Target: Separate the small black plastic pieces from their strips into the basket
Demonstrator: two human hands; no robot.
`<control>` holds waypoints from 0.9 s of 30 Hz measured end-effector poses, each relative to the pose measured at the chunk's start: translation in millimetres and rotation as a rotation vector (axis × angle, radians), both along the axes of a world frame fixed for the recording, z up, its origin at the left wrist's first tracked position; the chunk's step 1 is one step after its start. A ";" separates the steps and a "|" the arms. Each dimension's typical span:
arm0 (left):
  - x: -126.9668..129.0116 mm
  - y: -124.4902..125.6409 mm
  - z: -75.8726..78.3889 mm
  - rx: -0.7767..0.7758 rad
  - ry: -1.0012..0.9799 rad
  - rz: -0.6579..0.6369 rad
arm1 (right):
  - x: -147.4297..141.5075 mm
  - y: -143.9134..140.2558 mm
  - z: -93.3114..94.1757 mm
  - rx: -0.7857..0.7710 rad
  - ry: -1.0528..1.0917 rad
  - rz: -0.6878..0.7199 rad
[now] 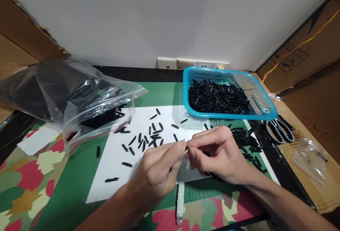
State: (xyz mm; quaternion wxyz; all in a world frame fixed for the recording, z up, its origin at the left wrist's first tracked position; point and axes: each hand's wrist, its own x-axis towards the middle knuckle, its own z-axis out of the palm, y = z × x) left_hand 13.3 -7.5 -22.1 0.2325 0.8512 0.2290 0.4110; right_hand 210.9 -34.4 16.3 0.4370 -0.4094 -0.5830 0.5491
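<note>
My left hand [159, 169] and my right hand [219, 153] meet over the white sheet, fingertips pinched together. A small black piece [187, 149] shows between them, mostly covered by the fingers. A narrow stick wrapped in white [180, 195] runs from beneath my hands toward the table's front edge; whether my left hand also grips it, I cannot tell. Short black strips [155, 137] lie scattered on the white paper [103, 188] to the left. More black strips [247, 140] are piled beyond my right hand, partly hidden by it.
A blue plastic basket [230, 116] full of black strips stands at the back right. Grey-handled scissors [278, 130] lie beside it. At left is an open zip bag [90, 93] of black strips. A small clear bag [309, 160] lies on cardboard at right.
</note>
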 end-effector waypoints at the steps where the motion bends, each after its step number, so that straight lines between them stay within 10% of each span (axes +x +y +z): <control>1: 0.1 0.0 -0.2 0.000 -0.007 0.002 | -1.4 0.2 -0.4 0.036 -0.010 -0.021; 11: 3.2 -8.1 3.7 -0.377 -0.231 -0.020 | 1.8 -1.0 -2.0 0.398 -0.104 -0.217; 27: -2.9 -0.6 -2.9 -0.162 -0.188 -0.033 | 12.7 -1.6 7.9 0.290 -0.091 -0.026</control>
